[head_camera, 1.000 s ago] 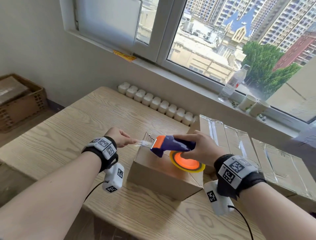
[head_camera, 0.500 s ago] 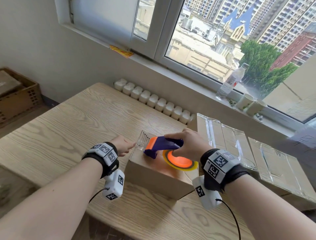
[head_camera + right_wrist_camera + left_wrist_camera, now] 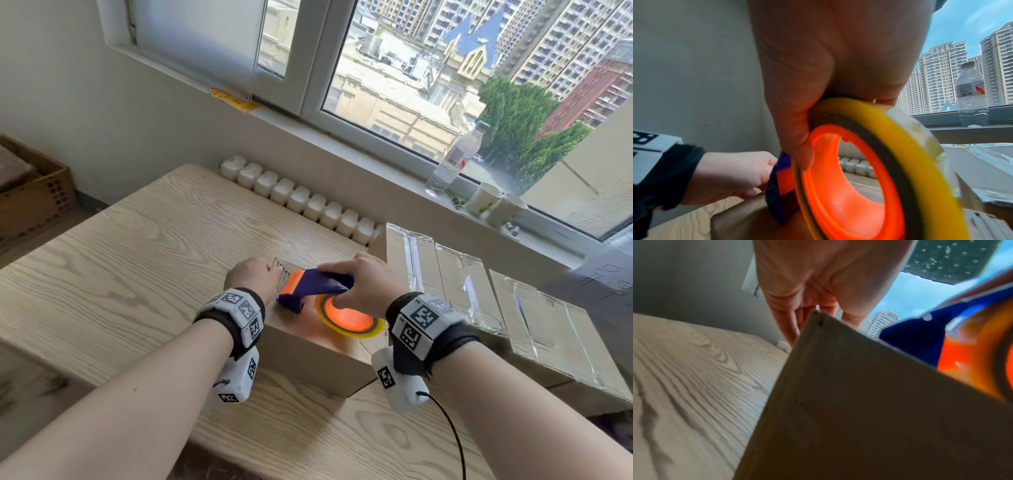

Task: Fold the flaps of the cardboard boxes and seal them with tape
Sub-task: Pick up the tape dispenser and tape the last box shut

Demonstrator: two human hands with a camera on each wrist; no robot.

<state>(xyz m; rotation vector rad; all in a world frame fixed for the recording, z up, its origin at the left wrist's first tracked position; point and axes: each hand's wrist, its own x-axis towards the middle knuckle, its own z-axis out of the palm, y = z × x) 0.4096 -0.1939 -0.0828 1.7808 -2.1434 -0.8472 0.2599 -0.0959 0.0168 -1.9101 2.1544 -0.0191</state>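
A small brown cardboard box (image 3: 308, 349) with its flaps folded down stands on the wooden table (image 3: 120, 257). My right hand (image 3: 366, 284) grips a purple and orange tape dispenser (image 3: 318, 284) carrying a yellow tape roll (image 3: 349, 317), held low over the box top. A short clear tape end (image 3: 279, 270) runs from the dispenser to my left hand (image 3: 253, 275), which holds it at the box's far left edge. In the left wrist view the fingers (image 3: 793, 324) reach down behind the box corner (image 3: 859, 402). The right wrist view shows the roll (image 3: 900, 138) close up.
Taped, sealed boxes (image 3: 445, 274) lie in a row right of the small box. A line of white bottles (image 3: 301, 202) stands along the table's far edge. On the windowsill are a water bottle (image 3: 452, 157) and paper cups (image 3: 486, 198). A brown crate (image 3: 34, 192) sits on the floor at left.
Both hands have come down toward the box. The left hand carried the tape end from mid-air to the box's far left edge, and the dispenser dropped close to the box top.
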